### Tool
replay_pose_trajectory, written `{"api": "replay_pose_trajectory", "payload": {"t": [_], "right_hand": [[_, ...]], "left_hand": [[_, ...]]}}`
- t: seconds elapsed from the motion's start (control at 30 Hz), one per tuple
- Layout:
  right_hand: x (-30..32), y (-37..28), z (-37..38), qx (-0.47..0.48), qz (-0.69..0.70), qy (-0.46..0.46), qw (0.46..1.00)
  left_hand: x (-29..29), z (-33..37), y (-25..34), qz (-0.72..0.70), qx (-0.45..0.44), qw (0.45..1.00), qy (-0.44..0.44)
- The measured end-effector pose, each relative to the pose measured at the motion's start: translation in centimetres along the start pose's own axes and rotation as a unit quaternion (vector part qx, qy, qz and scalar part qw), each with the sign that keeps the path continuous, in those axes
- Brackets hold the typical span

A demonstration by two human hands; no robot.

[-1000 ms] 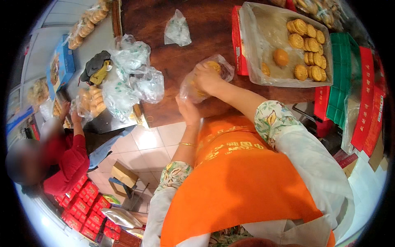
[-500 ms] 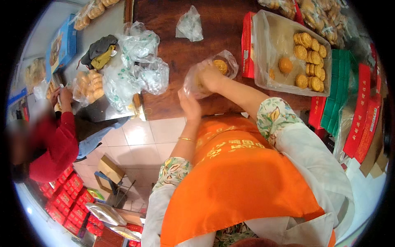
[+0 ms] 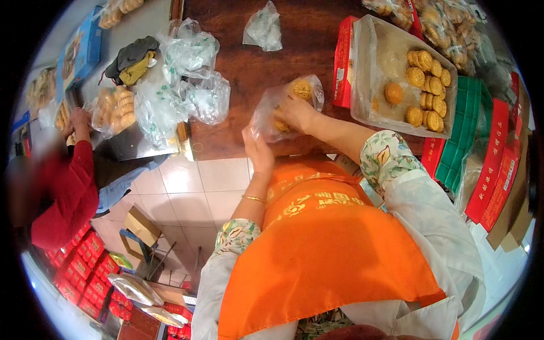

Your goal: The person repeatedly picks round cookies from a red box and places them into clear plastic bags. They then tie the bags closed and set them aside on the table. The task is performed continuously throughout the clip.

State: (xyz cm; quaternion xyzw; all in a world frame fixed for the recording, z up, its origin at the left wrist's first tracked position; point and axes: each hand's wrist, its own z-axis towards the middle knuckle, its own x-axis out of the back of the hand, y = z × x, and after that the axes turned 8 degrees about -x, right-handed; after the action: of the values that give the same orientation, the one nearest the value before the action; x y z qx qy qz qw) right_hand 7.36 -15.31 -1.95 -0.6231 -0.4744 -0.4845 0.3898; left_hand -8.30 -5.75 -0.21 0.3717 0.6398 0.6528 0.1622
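Note:
A clear plastic bag (image 3: 263,105) lies on the dark wooden table in front of me, with golden round mooncakes (image 3: 301,88) in it. My right hand (image 3: 299,115) reaches into the bag, its fingers curled over the mooncakes, which show on both sides of it; the fingertips are partly hidden. At the bag's near left edge, my left hand (image 3: 259,152) pinches the plastic. To the right stands a lined tray (image 3: 374,68) with stacked mooncakes (image 3: 433,85) along its right side and a single smooth, darker orange cake (image 3: 394,93) in its middle.
An empty plastic bag (image 3: 263,27) lies farther back on the table (image 3: 226,136). Crumpled clear bags (image 3: 192,56) heap up at left. Bagged pastries (image 3: 116,110) lie near a co-worker in a red sleeve (image 3: 71,192). Red and green packaging (image 3: 462,124) stands at right.
My right hand has shifted slightly within the bag, and more mooncakes show below it. My left hand stays at the bag's edge. The whole view has shifted a little.

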Motion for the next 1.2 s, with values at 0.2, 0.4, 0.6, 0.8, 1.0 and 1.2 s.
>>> {"api": "replay_pose_trajectory", "payload": {"t": [0.2, 0.4, 0.6, 0.8, 1.0, 1.2], "right_hand": [[0.0, -1.9, 0.2, -0.017, 0.078, 0.069, 0.994], [0.4, -4.0, -0.7, -0.011, 0.166, 0.048, 0.985], [-2.3, -3.3, 1.9, 0.01, 0.286, 0.057, 0.956], [-3.3, -4.2, 1.6, -0.016, 0.189, 0.05, 0.981], [-1.7, -3.1, 0.9, -0.011, 0.242, 0.048, 0.969], [-0.2, -5.1, 1.9, 0.032, 0.261, 0.092, 0.96]], "left_hand": [[-0.3, 0.3, 4.1, 0.021, -0.084, 0.996, -0.02], [-0.4, -0.1, 4.9, -0.052, -0.017, 0.998, -0.021], [-0.2, -1.2, 5.2, -0.258, 0.222, 0.94, -0.005], [1.7, -1.7, -0.8, -0.071, 0.093, 0.993, 0.017], [2.4, 0.7, 2.4, -0.241, 0.253, 0.935, 0.056], [2.0, 0.7, 5.0, -0.166, 0.147, 0.975, 0.018]]}}
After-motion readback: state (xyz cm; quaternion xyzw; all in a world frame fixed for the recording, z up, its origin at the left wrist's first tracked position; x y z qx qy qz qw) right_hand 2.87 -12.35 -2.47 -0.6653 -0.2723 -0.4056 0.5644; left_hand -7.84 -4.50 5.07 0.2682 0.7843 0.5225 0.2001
